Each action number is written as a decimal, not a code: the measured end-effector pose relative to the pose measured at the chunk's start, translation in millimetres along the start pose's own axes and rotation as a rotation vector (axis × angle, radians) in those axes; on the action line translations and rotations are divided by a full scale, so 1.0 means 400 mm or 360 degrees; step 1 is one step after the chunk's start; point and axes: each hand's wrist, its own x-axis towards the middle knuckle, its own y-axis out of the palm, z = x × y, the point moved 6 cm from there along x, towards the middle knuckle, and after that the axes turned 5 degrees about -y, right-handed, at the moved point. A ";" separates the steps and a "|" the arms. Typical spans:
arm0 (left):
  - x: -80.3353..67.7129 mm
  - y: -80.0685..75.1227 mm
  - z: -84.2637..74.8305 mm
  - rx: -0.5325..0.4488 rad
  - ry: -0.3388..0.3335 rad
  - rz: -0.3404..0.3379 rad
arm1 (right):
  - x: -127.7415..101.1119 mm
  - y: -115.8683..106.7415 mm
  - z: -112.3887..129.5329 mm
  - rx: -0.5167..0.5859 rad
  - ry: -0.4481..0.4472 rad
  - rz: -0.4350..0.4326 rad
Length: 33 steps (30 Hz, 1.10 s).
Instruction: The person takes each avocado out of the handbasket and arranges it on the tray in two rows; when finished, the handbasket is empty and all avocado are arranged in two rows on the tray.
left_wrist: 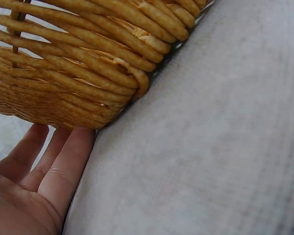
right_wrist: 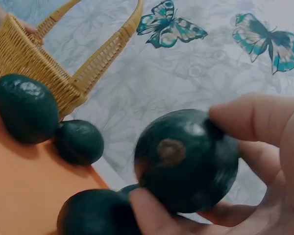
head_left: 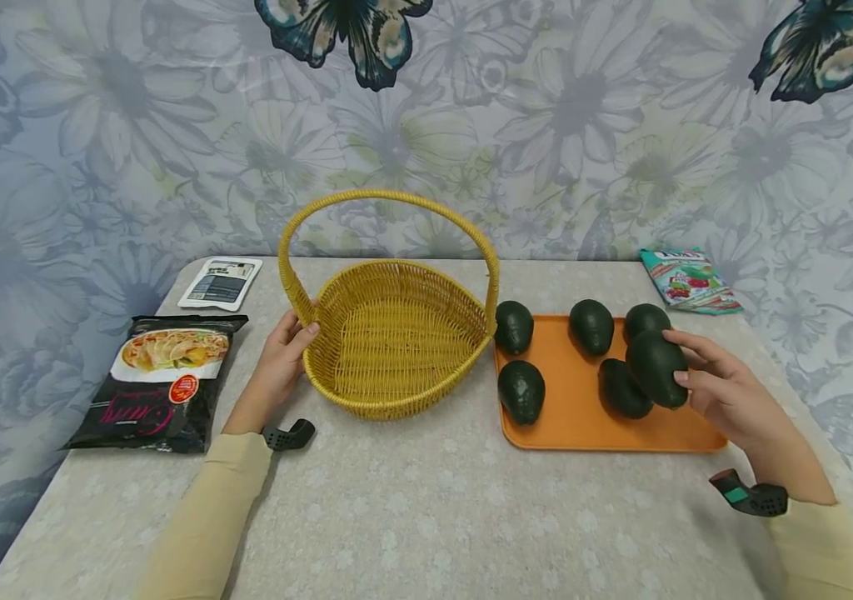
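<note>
In the head view my right hand holds a dark green avocado above the right part of an orange tray. Thumb and fingers close around that avocado in the right wrist view, its stem scar facing the camera. Several more avocados lie on the tray, among them one avocado at the front left and another avocado just under the held one. My left hand grips the left side of a yellow woven basket, thumb at the rim near the handle. Its fingers touch the outer wall.
A black noodle packet and a small white packet lie left of the basket. At the back right is a teal snack bag. The table meets a flowered wall behind; the basket's handle arches upright.
</note>
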 end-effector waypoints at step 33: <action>0.001 -0.003 0.000 -0.0034 0.0003 0.0000 | -0.006 -0.010 0.005 -0.0019 -0.0014 0.0008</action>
